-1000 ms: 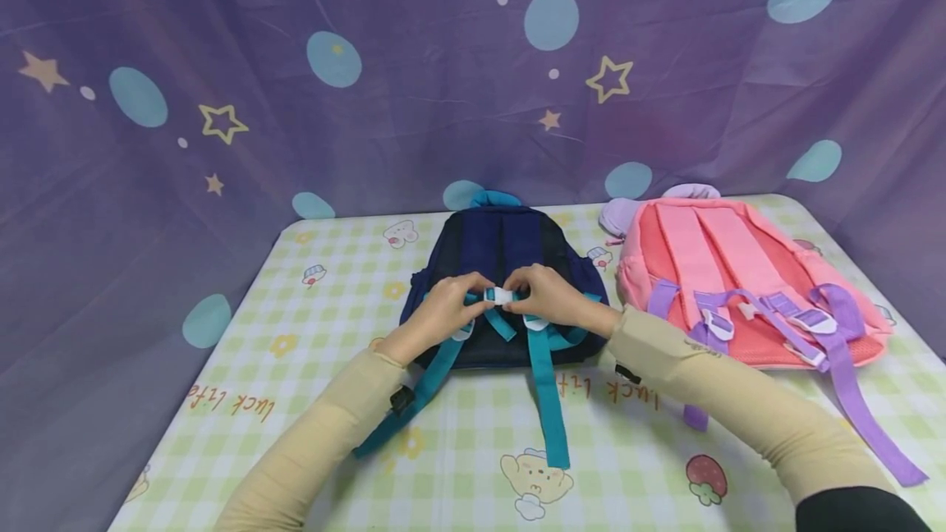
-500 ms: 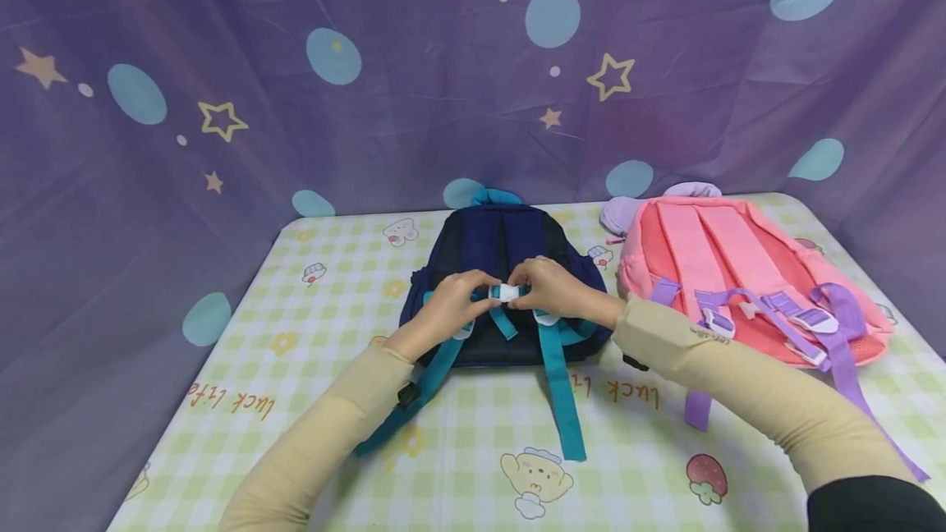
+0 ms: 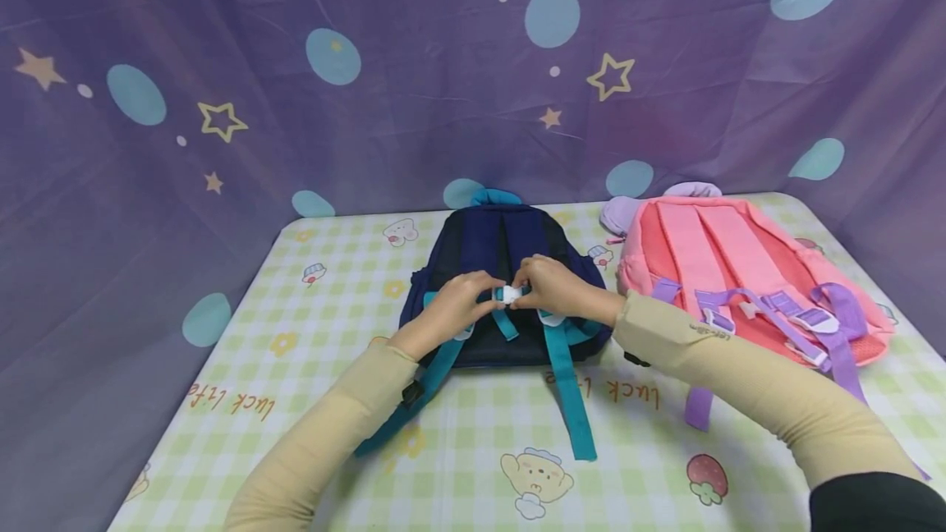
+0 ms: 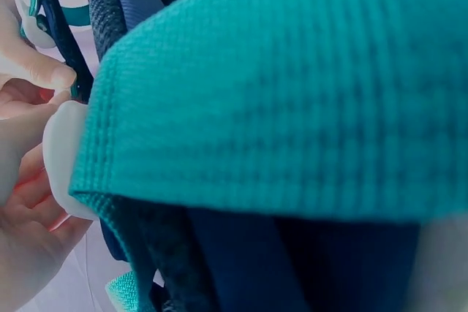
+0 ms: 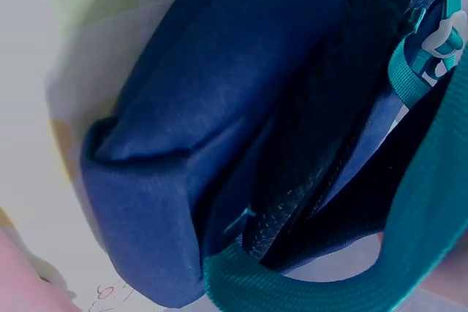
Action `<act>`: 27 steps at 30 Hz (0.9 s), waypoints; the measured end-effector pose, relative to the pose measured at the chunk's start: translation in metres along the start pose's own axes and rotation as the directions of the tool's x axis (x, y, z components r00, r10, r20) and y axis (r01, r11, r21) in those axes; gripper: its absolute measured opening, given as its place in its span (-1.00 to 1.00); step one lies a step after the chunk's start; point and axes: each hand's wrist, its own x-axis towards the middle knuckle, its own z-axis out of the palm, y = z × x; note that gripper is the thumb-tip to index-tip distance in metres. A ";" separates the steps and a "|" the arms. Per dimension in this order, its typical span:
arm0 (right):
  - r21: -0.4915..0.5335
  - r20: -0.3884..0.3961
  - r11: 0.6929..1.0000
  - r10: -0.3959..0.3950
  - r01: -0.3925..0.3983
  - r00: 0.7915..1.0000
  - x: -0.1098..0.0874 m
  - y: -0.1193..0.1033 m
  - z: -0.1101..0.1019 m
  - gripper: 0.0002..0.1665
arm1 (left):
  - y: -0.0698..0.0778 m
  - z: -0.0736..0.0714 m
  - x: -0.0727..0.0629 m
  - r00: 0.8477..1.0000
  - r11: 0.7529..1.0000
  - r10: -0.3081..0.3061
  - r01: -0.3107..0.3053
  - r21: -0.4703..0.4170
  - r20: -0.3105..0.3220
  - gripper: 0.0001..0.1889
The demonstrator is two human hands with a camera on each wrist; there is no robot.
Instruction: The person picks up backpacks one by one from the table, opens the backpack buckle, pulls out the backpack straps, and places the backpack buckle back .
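Note:
A navy backpack (image 3: 482, 240) lies on the table with its strap side up. In front of its back panel, a small white strap buckle (image 3: 508, 295) is held between two hands. My left hand (image 3: 456, 302) pinches the buckle's left end, where teal webbing enters it. My right hand (image 3: 559, 289) pinches its right end. Whether the two halves are joined is too small to tell. A teal strap (image 4: 256, 100) fills much of the left wrist view, with a white strap adjuster (image 4: 64, 155) beside the fingers. The right wrist view shows the navy side and a teal strap loop (image 5: 292, 294).
A pink backpack (image 3: 727, 269) with purple straps (image 3: 846, 360) lies to the right, near my right forearm. Loose teal strap ends (image 3: 572, 405) hang over the checked tablecloth (image 3: 473, 483). Behind the table hangs a purple curtain (image 3: 414, 138) with stars.
Both hands and the white buckle have shifted slightly right. The loose end of the right teal strap has swung right along the tablecloth. The backpacks stay in place.

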 end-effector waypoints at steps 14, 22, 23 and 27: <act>-0.084 0.000 0.992 -0.096 0.096 0.995 -0.007 0.010 0.001 -0.81 | -0.008 -0.002 -0.005 0.999 0.999 -0.002 0.000 -0.041 -0.045 -0.69; -0.042 -0.004 0.997 -0.058 0.058 0.998 -0.011 0.014 0.002 -0.78 | -0.012 -0.009 -0.013 0.995 0.995 -0.036 0.027 -0.097 -0.097 -0.68; -0.041 -0.003 0.998 -0.054 0.054 0.999 -0.012 0.014 0.002 -0.77 | -0.013 -0.008 -0.013 0.993 0.994 -0.039 0.028 -0.107 -0.107 -0.68; -0.032 -0.001 0.999 -0.035 0.035 0.999 -0.013 0.015 0.005 -0.75 | -0.016 -0.009 -0.016 0.988 0.989 -0.049 0.027 -0.146 -0.145 -0.69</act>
